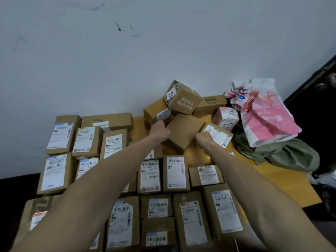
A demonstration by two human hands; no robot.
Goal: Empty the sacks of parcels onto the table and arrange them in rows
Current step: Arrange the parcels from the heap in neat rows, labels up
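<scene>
Pale scuffed wall [127, 51] behind; dark door [312, 110] with a round knob [321, 86] at right; dim light.

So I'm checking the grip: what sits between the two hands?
A plain brown parcel lies between the left hand and the right hand, each gripping one side of it, as the head view shows.

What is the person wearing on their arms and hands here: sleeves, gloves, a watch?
Nothing shows. Both forearms are bare to the frame's edge, with no sleeve in view. The left hand and right hand are ungloved, with no watch or band at either wrist. The plain brown cardboard parcel hides most fingers, so rings cannot be ruled out.
</scene>
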